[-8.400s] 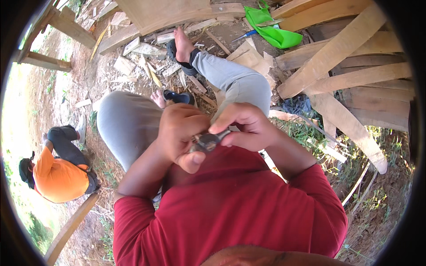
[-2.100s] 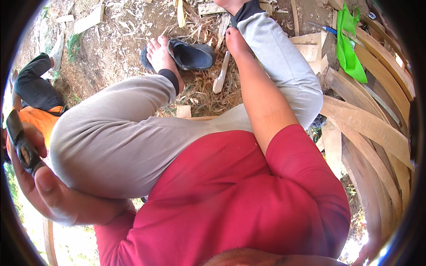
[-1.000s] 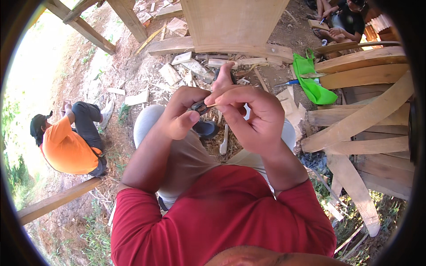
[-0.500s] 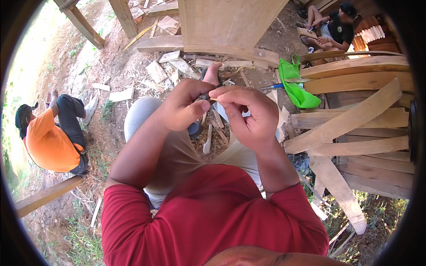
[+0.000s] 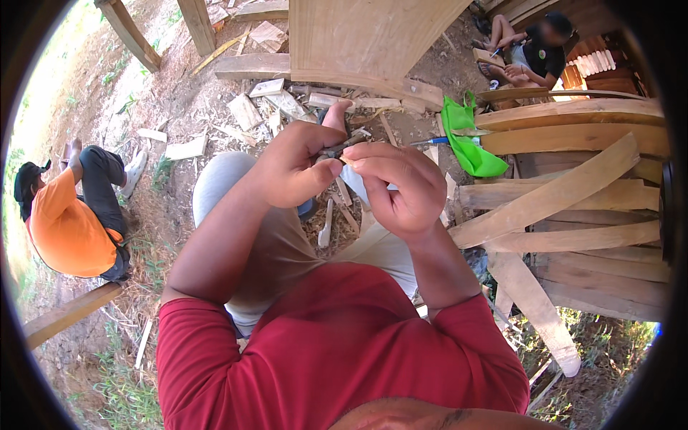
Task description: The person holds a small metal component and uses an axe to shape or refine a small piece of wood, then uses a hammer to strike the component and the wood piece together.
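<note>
Both hands are raised together above my lap. My right hand (image 5: 407, 188) is closed in a pinch, with a small thin yellowish sliver (image 5: 347, 160) at its fingertips. The sliver's other end meets the thumb of my left hand (image 5: 295, 166). That hand is closed, its thumb and curled forefinger around something dark that is mostly hidden and too small to name. Below the hands are my legs in light grey trousers (image 5: 223, 188). Wood chips and a narrow wood offcut (image 5: 326, 223) lie on the ground between them.
A big wooden panel (image 5: 365, 39) stands ahead, with wood scraps (image 5: 245, 112) before it. At right are a green bag (image 5: 471, 143) and stacked curved planks (image 5: 573, 140). One person in orange (image 5: 72, 229) sits at left; another in black (image 5: 541, 54) sits far right.
My view has shifted slightly, so the surroundings sit a little further left. My hands stay together, and the yellowish sliver shows more clearly between them.
</note>
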Demonstrator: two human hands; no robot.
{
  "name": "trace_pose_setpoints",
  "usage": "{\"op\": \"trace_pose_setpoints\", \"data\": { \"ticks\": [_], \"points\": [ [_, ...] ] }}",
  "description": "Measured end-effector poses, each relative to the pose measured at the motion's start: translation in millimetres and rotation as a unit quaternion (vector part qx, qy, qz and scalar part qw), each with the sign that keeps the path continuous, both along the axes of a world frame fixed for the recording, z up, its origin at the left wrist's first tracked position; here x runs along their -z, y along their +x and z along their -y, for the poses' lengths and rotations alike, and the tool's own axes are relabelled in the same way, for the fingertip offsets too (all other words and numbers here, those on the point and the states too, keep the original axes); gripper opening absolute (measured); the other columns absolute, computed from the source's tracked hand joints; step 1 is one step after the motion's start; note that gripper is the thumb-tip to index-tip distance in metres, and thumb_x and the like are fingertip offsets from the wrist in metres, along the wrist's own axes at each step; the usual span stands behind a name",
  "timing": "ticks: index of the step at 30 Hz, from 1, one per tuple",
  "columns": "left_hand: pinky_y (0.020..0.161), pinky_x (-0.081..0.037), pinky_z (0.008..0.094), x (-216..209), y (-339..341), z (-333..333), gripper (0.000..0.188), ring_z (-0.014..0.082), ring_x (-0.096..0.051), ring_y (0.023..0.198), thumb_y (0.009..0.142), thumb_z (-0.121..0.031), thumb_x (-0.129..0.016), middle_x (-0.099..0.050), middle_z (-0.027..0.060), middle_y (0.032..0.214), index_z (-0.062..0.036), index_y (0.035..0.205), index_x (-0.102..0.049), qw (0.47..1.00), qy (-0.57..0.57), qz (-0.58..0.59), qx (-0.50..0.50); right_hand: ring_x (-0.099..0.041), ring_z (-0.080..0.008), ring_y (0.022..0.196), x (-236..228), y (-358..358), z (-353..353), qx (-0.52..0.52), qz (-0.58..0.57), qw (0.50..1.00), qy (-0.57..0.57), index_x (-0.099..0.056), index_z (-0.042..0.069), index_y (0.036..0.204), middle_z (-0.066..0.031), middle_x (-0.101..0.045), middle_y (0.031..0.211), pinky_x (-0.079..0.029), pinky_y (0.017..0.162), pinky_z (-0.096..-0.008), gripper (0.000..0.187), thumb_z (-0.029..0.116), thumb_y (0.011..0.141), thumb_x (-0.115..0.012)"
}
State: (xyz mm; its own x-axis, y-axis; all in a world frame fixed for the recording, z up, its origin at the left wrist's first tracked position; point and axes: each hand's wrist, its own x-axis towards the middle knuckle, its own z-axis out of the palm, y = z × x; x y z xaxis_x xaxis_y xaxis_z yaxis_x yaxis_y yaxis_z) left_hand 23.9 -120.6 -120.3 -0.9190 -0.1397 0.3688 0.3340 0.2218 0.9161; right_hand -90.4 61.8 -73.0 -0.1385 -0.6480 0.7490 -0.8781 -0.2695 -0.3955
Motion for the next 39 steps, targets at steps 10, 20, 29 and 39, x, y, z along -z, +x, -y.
{"op": "trace_pose_setpoints", "data": {
  "ticks": [10, 20, 29, 39],
  "points": [
    [0.056, -0.041, 0.0447, -3.0, 3.5, 5.9, 0.048, 0.0383, -0.048, 0.055, 0.080, -0.044, -0.063, -0.043, 0.0191, 0.061, 0.0038, 0.079, -0.055, 0.994, -0.079, -0.053, -0.055, -0.075, -0.0248, 0.079, -4.6, 2.5, 1.8, 0.011, -0.037, 0.999, 0.002, -0.073, 0.007, 0.100, -0.0116, -0.076, 0.094, -0.059, 0.065, -0.0328, 0.025, -0.007, 0.080, -0.078],
    [0.057, -0.042, 0.0424, -11.9, 6.2, 1.0, 0.051, 0.0323, -0.052, 0.059, 0.086, -0.048, -0.068, -0.049, 0.0156, 0.063, 0.0016, 0.083, -0.059, 0.978, -0.164, 0.046, -0.117, -0.064, -0.0132, 0.070, -2.7, 10.6, 2.7, 0.094, 0.172, 0.976, 0.094, -0.071, 0.003, 0.102, -0.0055, -0.072, 0.089, -0.051, 0.060, -0.0275, 0.019, -0.006, 0.086, -0.075],
    [0.062, -0.042, 0.0233, -28.3, -4.4, -25.5, 0.031, 0.0016, -0.045, 0.067, 0.095, -0.014, -0.078, -0.052, -0.0072, 0.070, 0.0042, 0.117, -0.068, 0.962, 0.145, 0.187, -0.136, -0.059, -0.0032, 0.079, 30.2, 9.8, 9.0, -0.018, 0.523, 0.851, -0.036, -0.070, 0.001, 0.110, -0.0034, -0.070, 0.095, -0.049, 0.068, -0.0205, 0.014, -0.004, 0.097, -0.068],
    [0.057, -0.034, 0.0212, -24.0, -1.4, -24.5, 0.014, 0.0000, -0.048, 0.065, 0.098, -0.013, -0.077, -0.060, -0.0077, 0.073, -0.0020, 0.107, -0.073, 0.973, 0.131, 0.126, -0.144, -0.045, -0.0009, 0.065, 47.0, 2.7, 4.3, 0.015, 0.577, 0.815, 0.051, -0.071, 0.003, 0.106, 0.0028, -0.068, 0.087, -0.034, 0.056, -0.0220, 0.010, 0.000, 0.097, -0.072]
  ]
}}
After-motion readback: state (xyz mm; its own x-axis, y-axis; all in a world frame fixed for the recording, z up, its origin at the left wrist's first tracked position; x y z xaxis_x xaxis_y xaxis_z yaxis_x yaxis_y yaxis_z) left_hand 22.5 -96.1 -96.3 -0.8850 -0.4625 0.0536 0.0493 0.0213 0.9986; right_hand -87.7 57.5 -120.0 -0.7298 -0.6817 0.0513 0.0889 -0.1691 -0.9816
